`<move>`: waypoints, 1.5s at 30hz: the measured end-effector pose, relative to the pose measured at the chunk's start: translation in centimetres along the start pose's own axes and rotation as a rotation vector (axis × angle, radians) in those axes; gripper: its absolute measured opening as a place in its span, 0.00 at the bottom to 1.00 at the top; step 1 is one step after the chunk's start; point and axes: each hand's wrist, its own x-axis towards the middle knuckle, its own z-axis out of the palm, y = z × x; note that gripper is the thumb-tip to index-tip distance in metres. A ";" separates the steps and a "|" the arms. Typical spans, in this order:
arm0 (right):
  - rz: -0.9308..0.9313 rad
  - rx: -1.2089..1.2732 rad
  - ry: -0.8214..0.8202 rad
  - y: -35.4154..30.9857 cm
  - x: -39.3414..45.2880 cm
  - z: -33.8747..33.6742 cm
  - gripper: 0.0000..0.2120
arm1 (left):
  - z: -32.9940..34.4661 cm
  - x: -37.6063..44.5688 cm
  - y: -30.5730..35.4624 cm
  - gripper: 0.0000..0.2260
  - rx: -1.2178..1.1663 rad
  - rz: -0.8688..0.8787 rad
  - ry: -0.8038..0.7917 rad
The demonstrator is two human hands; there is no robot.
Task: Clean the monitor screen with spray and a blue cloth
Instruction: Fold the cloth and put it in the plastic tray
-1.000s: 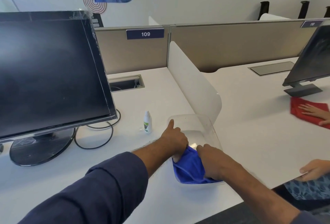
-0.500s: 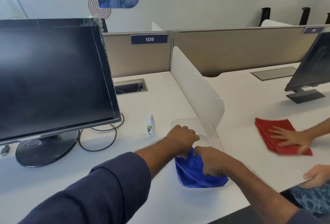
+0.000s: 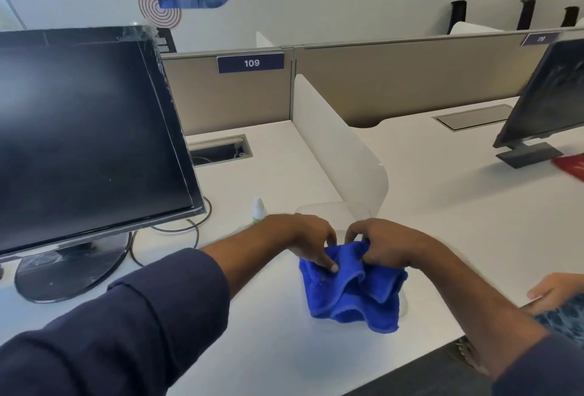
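Both hands pinch the blue cloth (image 3: 350,288) at lower centre: left hand (image 3: 311,237) and right hand (image 3: 382,242) closed on its top edge. Monitor screen (image 3: 82,143) stands at upper left, nearer the left hand; spray bottle (image 3: 258,211) sits between.

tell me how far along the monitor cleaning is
Early. Done: nothing visible on the monitor itself. In hand: both the left hand and right hand grip the blue cloth above the clear container. Left: the spray bottle stands untouched on the desk, so spraying and wiping remain.
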 end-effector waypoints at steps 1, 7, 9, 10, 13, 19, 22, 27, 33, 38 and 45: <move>-0.007 -0.066 0.013 -0.3 0.5 0.5 0.15 | 0.2 0.0 0.3 0.27 0.076 -0.004 0.002; -0.092 -0.423 0.202 -0.2 2.0 5.2 0.11 | 2.4 1.2 1.4 0.20 0.342 -0.019 0.032; -0.084 -0.439 0.167 0.5 1.8 4.8 0.13 | 3.0 1.5 1.4 0.18 0.369 -0.041 0.054; -0.083 -0.424 0.159 0.7 1.6 4.5 0.16 | 3.3 1.6 1.4 0.18 0.373 -0.051 0.070; -0.102 -0.422 0.163 0.5 0.7 4.2 0.10 | 4.2 2.0 1.4 0.17 0.394 -0.055 0.133; 0.017 -0.398 0.075 1.2 1.1 6.9 0.16 | 4.3 2.7 1.9 0.18 0.521 -0.017 0.142; 0.035 -0.361 0.079 1.1 1.6 7.2 0.16 | 4.7 3.0 1.7 0.20 0.522 -0.047 0.084; 0.060 -0.334 0.059 1.0 1.7 7.0 0.09 | 4.8 2.8 1.7 0.19 0.510 -0.040 0.092; 0.005 -0.345 0.078 -0.6 1.0 4.2 0.12 | 4.7 1.0 -0.1 0.13 0.278 0.052 0.419; -0.037 -0.217 0.189 -1.9 1.6 2.0 0.17 | 6.5 -2.6 -3.3 0.09 -0.037 0.138 0.929; -0.128 -0.028 0.356 -7.3 2.8 1.9 0.13 | 13.0 -5.9 -10.5 0.06 -0.312 -0.236 0.973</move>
